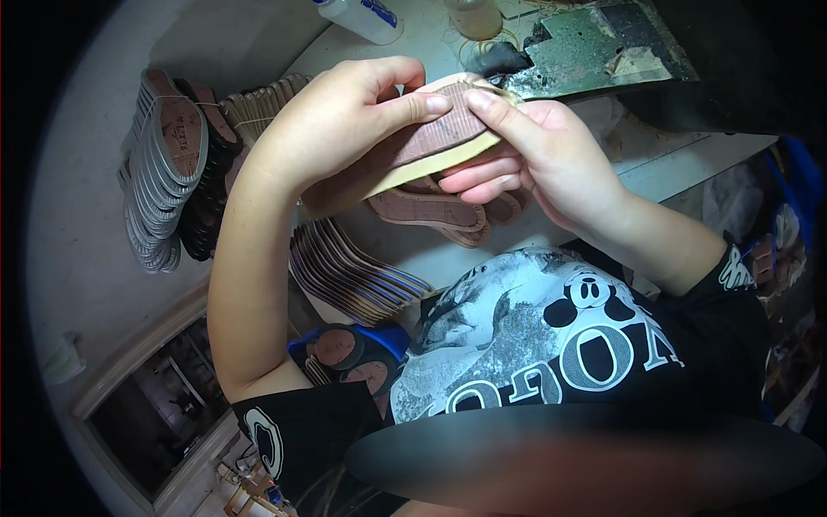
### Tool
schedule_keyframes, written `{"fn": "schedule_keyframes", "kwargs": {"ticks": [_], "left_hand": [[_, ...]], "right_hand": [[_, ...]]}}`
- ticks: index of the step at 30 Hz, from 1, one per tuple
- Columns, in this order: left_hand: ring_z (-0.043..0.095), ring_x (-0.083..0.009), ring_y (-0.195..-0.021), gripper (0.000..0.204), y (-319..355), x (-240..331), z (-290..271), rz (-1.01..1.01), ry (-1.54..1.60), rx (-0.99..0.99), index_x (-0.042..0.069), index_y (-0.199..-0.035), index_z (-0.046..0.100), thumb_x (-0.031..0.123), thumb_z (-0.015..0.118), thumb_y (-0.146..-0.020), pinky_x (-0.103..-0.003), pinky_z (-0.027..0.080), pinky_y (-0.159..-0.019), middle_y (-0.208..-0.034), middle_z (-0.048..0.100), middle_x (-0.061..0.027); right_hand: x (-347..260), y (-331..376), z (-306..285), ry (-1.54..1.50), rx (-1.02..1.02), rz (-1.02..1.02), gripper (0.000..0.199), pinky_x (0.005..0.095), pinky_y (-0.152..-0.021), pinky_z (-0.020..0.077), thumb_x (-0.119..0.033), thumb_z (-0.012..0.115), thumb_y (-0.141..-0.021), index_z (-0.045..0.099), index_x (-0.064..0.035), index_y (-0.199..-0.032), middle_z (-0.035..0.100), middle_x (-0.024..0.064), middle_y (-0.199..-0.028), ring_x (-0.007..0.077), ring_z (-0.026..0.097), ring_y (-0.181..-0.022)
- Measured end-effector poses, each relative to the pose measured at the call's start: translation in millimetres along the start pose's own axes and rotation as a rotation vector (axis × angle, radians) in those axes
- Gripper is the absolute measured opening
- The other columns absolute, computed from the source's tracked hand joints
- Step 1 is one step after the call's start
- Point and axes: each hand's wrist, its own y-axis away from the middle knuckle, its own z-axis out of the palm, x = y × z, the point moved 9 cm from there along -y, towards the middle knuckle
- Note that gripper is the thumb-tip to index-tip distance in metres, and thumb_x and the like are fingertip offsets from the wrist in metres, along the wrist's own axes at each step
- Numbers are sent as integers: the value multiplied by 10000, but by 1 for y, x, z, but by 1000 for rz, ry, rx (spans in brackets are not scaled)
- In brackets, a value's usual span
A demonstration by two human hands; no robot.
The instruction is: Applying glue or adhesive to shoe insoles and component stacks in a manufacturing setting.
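Note:
Both my hands hold a shoe insole [435,138], tilted above the table. Its upturned face is a pinkish ribbed board, and pale yellow material runs along the near edge. My left hand [379,99] grips the far left side, thumb pressed on the ribbed face and its other fingers partly hidden behind. At the right end, my right hand [547,142] pinches the insole with the thumb on top and fingers underneath. Just below it, several pinkish insoles [431,215] with pleated edges lie on the table.
Stacks of grey insoles [164,172], black insoles [211,164] and beige insoles [258,108] stand at left. Nearer lies a fanned row of insoles [357,271], above a blue container [392,340]. A white bottle [362,19], a jar [474,17] and a worn green board [594,52] are at the back.

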Motion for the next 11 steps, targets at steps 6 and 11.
{"fn": "schedule_keyframes", "kwargs": {"ticks": [6,11], "left_hand": [[465,-32,-659,350,10,-9,15,-133,175,17,25,-853,611,362,602,-947,-218,402,-579,-700,536,43],[550,-38,-702,313,13,-26,37,-269,541,-91,27,-980,661,333,606,-947,-184,446,-647,-804,647,14]], "right_hand": [[-6,1,-1,50,-11,-46,416,225,-644,592,-319,515,-982,626,71,-1073,688,168,-959,181,706,-780],[0,-6,-7,58,-25,-33,373,191,-605,578,-288,563,-957,638,56,-1081,693,162,-942,187,707,-763]]}}
